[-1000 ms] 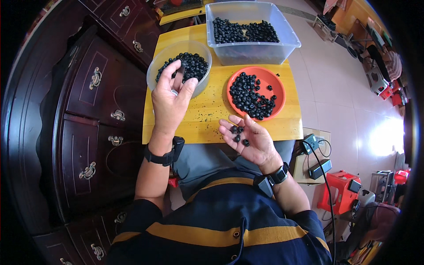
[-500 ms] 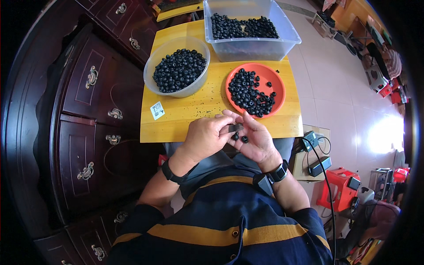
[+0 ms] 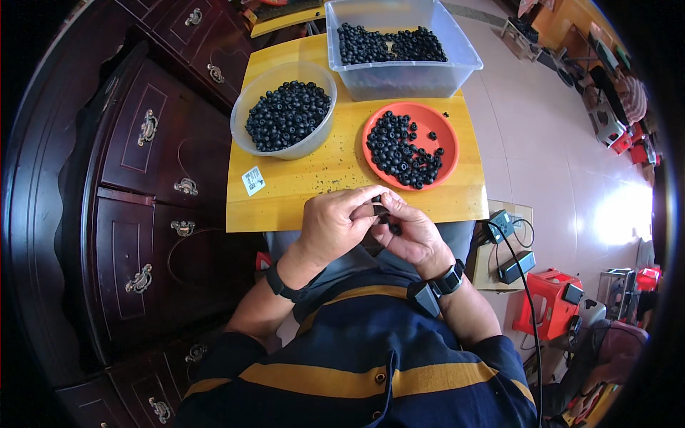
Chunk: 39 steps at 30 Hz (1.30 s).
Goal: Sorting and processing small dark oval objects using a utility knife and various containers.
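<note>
My left hand [image 3: 330, 227] is closed, thumb and index finger pinching a small flat dark blade-like tool [image 3: 380, 211]. Facing it, my right hand [image 3: 415, 237] is curled with its fingertips pinched together against the tool. Small round black bead-like pieces [image 3: 395, 229] rest in the right palm, and the piece at the fingertips is mostly hidden. Just beyond my hands, an orange-red plate [image 3: 447, 130] carries many such pieces with holes. To its left stands a round translucent tub [image 3: 245, 140] heaped with black pieces.
A large clear plastic bin [image 3: 399, 80] with more black pieces stands at the table's far side. Dark crumbs and a white label [image 3: 253, 180] lie on the yellow table [image 3: 285, 207]. Dark drawers [image 3: 143, 242] border the left. A red stool [image 3: 546, 303] and black cable [image 3: 529, 307] are at right.
My right hand's fingers have closed in from an open, palm-up pose to a pinch at the tool's tip. The left hand keeps its hold. The plate and containers stay put on the table.
</note>
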### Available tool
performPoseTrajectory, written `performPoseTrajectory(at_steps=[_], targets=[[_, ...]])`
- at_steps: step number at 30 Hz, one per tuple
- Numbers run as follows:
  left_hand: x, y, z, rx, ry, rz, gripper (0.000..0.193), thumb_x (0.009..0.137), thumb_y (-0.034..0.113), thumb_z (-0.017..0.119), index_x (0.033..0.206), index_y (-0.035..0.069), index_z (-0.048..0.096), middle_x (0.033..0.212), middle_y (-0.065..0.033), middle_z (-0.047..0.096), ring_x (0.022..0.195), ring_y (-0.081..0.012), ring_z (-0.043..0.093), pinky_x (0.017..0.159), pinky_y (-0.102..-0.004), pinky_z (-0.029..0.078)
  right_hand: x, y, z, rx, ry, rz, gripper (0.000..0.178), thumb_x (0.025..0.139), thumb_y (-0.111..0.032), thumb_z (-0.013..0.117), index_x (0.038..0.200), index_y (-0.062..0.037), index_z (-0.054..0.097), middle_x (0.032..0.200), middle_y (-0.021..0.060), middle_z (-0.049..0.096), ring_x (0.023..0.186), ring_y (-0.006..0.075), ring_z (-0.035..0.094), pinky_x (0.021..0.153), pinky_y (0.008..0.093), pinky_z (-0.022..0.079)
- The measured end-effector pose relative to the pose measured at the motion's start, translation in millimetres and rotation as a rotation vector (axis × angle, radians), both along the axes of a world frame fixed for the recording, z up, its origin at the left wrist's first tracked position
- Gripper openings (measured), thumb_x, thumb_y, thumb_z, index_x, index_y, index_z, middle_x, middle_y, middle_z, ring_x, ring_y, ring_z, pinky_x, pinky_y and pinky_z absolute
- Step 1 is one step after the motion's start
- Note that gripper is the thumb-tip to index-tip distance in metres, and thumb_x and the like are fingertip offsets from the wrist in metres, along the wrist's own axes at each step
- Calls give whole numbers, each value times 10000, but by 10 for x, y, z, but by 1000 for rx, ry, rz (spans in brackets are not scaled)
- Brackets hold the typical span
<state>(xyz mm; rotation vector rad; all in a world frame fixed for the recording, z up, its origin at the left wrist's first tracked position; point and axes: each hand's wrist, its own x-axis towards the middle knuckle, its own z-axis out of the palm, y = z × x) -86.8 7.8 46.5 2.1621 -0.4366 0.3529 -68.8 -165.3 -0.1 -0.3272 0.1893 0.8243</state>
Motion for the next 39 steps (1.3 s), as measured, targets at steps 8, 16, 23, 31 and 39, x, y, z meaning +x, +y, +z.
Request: performPoseTrajectory(at_steps=[8, 16, 23, 31, 39], targets=[[-47, -43, 33, 38, -275, 26, 273, 822, -6, 806, 1082, 51, 746, 755, -83, 704, 587, -166, 649, 548, -288, 512, -8, 3, 68, 65, -3, -15, 182, 1006, -221, 666, 1120, -83, 636, 920, 24, 673, 746, 99, 614, 608, 228, 488], [-49, 11, 85, -136, -93, 22, 159, 854, 80, 820, 895, 35, 672, 648, -30, 635, 536, -78, 560, 508, -259, 434, -28, -19, 53, 52, 33, -52, 244, 988, -236, 691, 1177, -87, 651, 977, 30, 672, 782, 111, 615, 612, 229, 481], [73, 155, 196, 8, 102, -75, 386, 832, 343, 862, 815, 45, 617, 617, -20, 582, 521, -98, 494, 504, -276, 401, -3, -50, 19, 148, -77, -11, 260, 990, -254, 687, 1177, -77, 649, 1045, 31, 656, 785, 104, 591, 600, 226, 468], [116, 103, 199, 116, 0, -96, 404, 827, 397, 843, 817, 59, 624, 660, -79, 636, 556, -230, 620, 535, -335, 470, 6, -43, 29, 106, -138, -9, 134, 1013, -145, 642, 1137, -98, 624, 988, -4, 618, 760, 81, 586, 576, 216, 468], [132, 105, 195, 186, -24, -82, 421, 853, 436, 804, 815, 65, 608, 703, -97, 671, 616, -263, 679, 563, -354, 511, 34, -49, 15, 94, -144, 11, 80, 1011, -119, 634, 1084, -99, 609, 948, -7, 609, 752, 77, 586, 588, 217, 480]])
